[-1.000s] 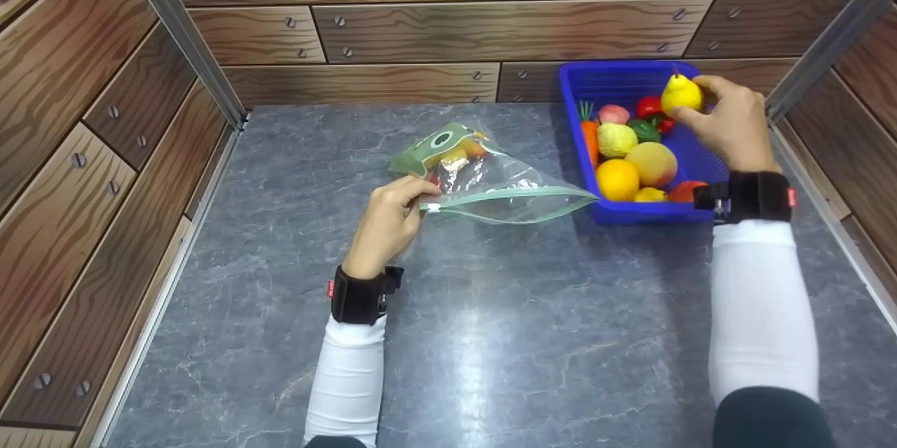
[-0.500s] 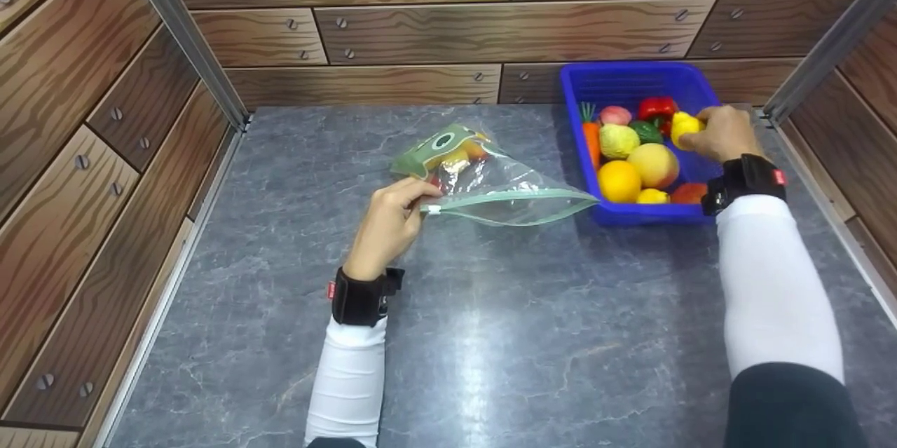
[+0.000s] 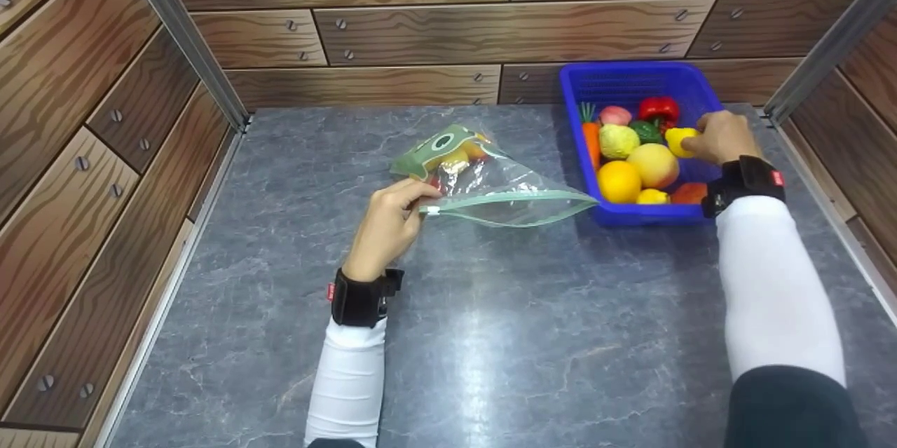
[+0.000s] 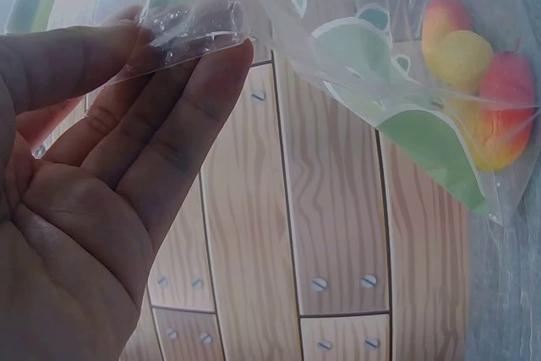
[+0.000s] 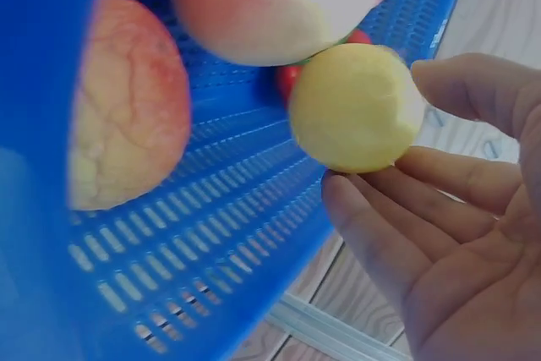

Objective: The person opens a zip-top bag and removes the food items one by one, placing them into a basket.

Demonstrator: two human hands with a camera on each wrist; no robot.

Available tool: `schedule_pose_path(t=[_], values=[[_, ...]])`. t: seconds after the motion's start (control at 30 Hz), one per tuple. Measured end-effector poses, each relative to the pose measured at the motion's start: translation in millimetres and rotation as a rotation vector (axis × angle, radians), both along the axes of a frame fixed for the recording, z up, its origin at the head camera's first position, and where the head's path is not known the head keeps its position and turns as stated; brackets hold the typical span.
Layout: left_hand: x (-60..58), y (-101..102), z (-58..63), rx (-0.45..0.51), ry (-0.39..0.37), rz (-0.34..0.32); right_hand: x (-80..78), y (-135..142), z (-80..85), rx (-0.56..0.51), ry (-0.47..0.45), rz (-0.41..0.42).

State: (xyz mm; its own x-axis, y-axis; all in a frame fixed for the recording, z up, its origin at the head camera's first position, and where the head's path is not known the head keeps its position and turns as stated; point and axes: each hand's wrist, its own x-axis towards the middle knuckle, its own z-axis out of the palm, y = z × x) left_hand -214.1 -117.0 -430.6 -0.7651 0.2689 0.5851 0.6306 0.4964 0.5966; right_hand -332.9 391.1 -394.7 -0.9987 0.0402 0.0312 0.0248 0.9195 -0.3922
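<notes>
My left hand (image 3: 392, 224) pinches the slider-end corner of a clear zip bag (image 3: 518, 185) with a green print. The bag's mouth gapes toward me, its far corner touching the basket. Several toy fruits (image 4: 461, 61), yellow, orange and red, lie inside the bag, best seen in the left wrist view. Over the right side of a blue basket (image 3: 631, 215), my right hand (image 3: 725, 139) holds a yellow toy pear (image 3: 680, 141) low among the other pieces. In the right wrist view, thumb and fingertips are around the pear (image 5: 355, 112); its stem end is hidden.
In the basket lie a carrot (image 3: 591, 143), an orange (image 3: 619, 181), a peach (image 3: 653, 165), a red pepper (image 3: 659, 110), a green pepper-like piece (image 3: 645, 131) and several others. The grey marbled table (image 3: 532, 336) is bounded by wood-patterned walls (image 3: 413, 31).
My right hand has lowered the pear from above the basket's back right down into the basket, and the pear has tipped to the left. My left hand and the bag stay put.
</notes>
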Motion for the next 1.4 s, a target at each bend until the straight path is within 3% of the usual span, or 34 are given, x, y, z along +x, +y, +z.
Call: schedule_pose_path(t=[0.27,0.37,0.63,0.73,0.83,0.93,1.1,1.4], values=[[-0.3,0,0.2,-0.014,-0.004,0.006,10.8,-34,36.6,-0.043,0.011,0.016],[-0.3,0,0.2,-0.014,-0.009,0.007,22.6,-56,51.0,-0.081,0.153,0.055],[-0.1,0,1.4,-0.014,-0.014,0.000,78.8,-129,66.2,-0.185,0.772,0.327],[-0.4,0,1.9,-0.014,-0.013,0.001,99.6,-153,62.4,-0.232,0.904,0.423],[-0.2,0,1.8,-0.013,-0.012,-0.001,116.5,-174,52.7,-0.303,0.975,0.508],[0.4,1,2.2,-0.007,-0.011,-0.008,130.0,-187,41.0,-0.355,0.944,0.635],[0.5,1,2.7,-0.003,-0.007,-0.007,143.8,-197,22.2,-0.397,0.771,0.804],[1.9,4,2.7,-0.012,-0.021,-0.011,135.2,-202,-5.1,-0.206,0.470,0.798]])
